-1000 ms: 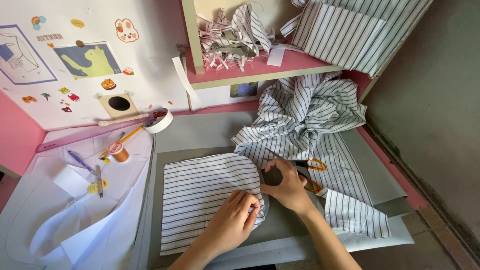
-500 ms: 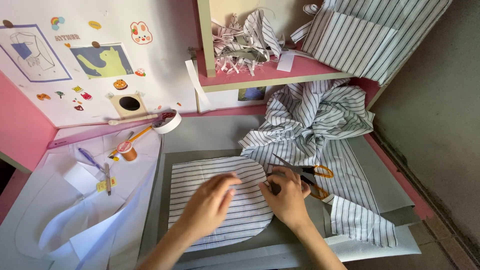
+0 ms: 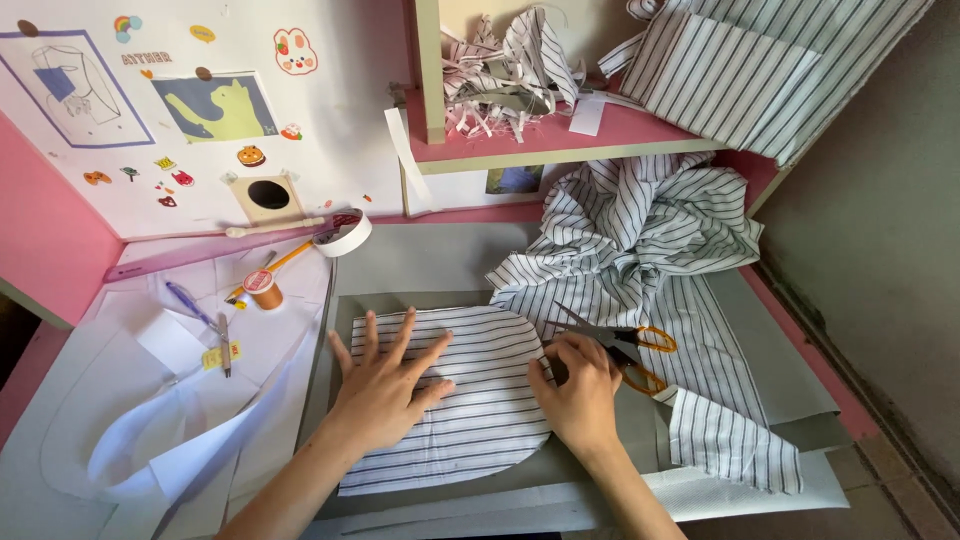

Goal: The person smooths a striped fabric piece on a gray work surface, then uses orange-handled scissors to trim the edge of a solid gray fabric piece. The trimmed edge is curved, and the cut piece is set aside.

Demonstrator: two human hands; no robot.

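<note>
While your left hand (image 3: 385, 385) lies flat with its fingers spread wide on the cut striped piece (image 3: 470, 400), your right hand (image 3: 580, 385) is curled tight at that piece's right edge, pinching the cloth there. The striped piece lies on the grey board (image 3: 420, 260) in the middle of the table, its stripes running roughly left to right. Its long axis runs from the upper right down to the lower left, with the rounded end near your right hand and the straighter end towards your left forearm.

Just beside your right knuckles lie the scissors (image 3: 625, 350), blades pointing up and to the left, orange handles to the right, resting on the loose striped cloth (image 3: 640, 230). That cloth is heaped behind and to the right of the piece, and a strip of it trails down the right side, so the right is crowded.

Bare grey board shows above the piece and below its lower edge. To the left, the white paper pattern (image 3: 130, 400) overlaps the board's edge. A thread spool (image 3: 264, 289), a blue pen (image 3: 186, 300) and a tape roll (image 3: 344, 234) sit on or near it, well apart from your hands.
</note>
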